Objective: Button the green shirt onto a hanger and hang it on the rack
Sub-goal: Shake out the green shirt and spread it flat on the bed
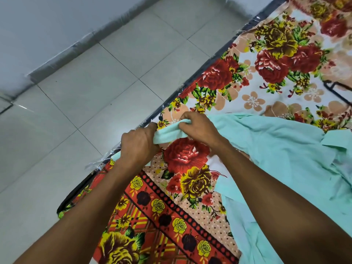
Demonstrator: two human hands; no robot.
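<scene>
Over the bed's edge, the left hand and right hand both pinch a bunched end of the green shirt, which sprawls across the floral bedsheet. Tugging harder could drag it floorward; a dark hanger lies far right.

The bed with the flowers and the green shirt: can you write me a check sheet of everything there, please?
Surface: bed sheet with red and yellow flowers, covering the bed.
Job's things: green shirt lying rumpled on the sheet; black hanger partly in view at the right edge, apart from the shirt; rack not seen.
Clutter: nothing seen.
Grippers: left hand and right hand both pinch one bunched end of the shirt.
Cables: nothing seen.
Surroundings: pale tiled floor left of the bed, wall beyond it.
</scene>
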